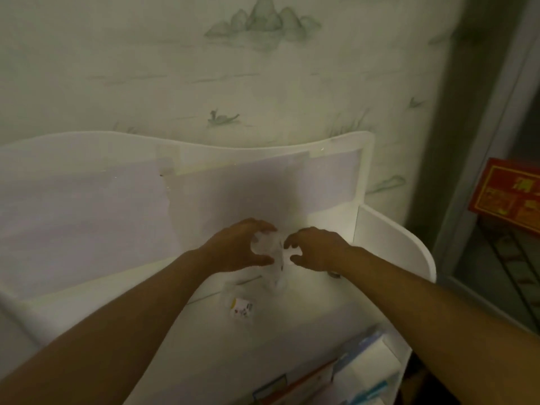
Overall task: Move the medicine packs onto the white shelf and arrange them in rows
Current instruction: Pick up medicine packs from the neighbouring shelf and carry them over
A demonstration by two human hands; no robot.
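Both my hands reach over the top tier of the white shelf [394,244]. A clear plastic bag [270,249] hangs between them. My left hand [239,247] curls around the bag's left side, and the fingertips of my right hand [315,249] touch its right side. The bag sags down toward the shelf front, and a small white medicine pack [241,309] with coloured print shows through its lower part. On a lower tier at the bottom right stand several white and blue medicine boxes [359,366]. The picture is dim and blurred.
Pale purple paper [87,217] is taped across the shelf's back panel. Behind it is a wall with a green landscape pattern [263,21]. A glass door with a red sign [508,191] stands to the right of the shelf.
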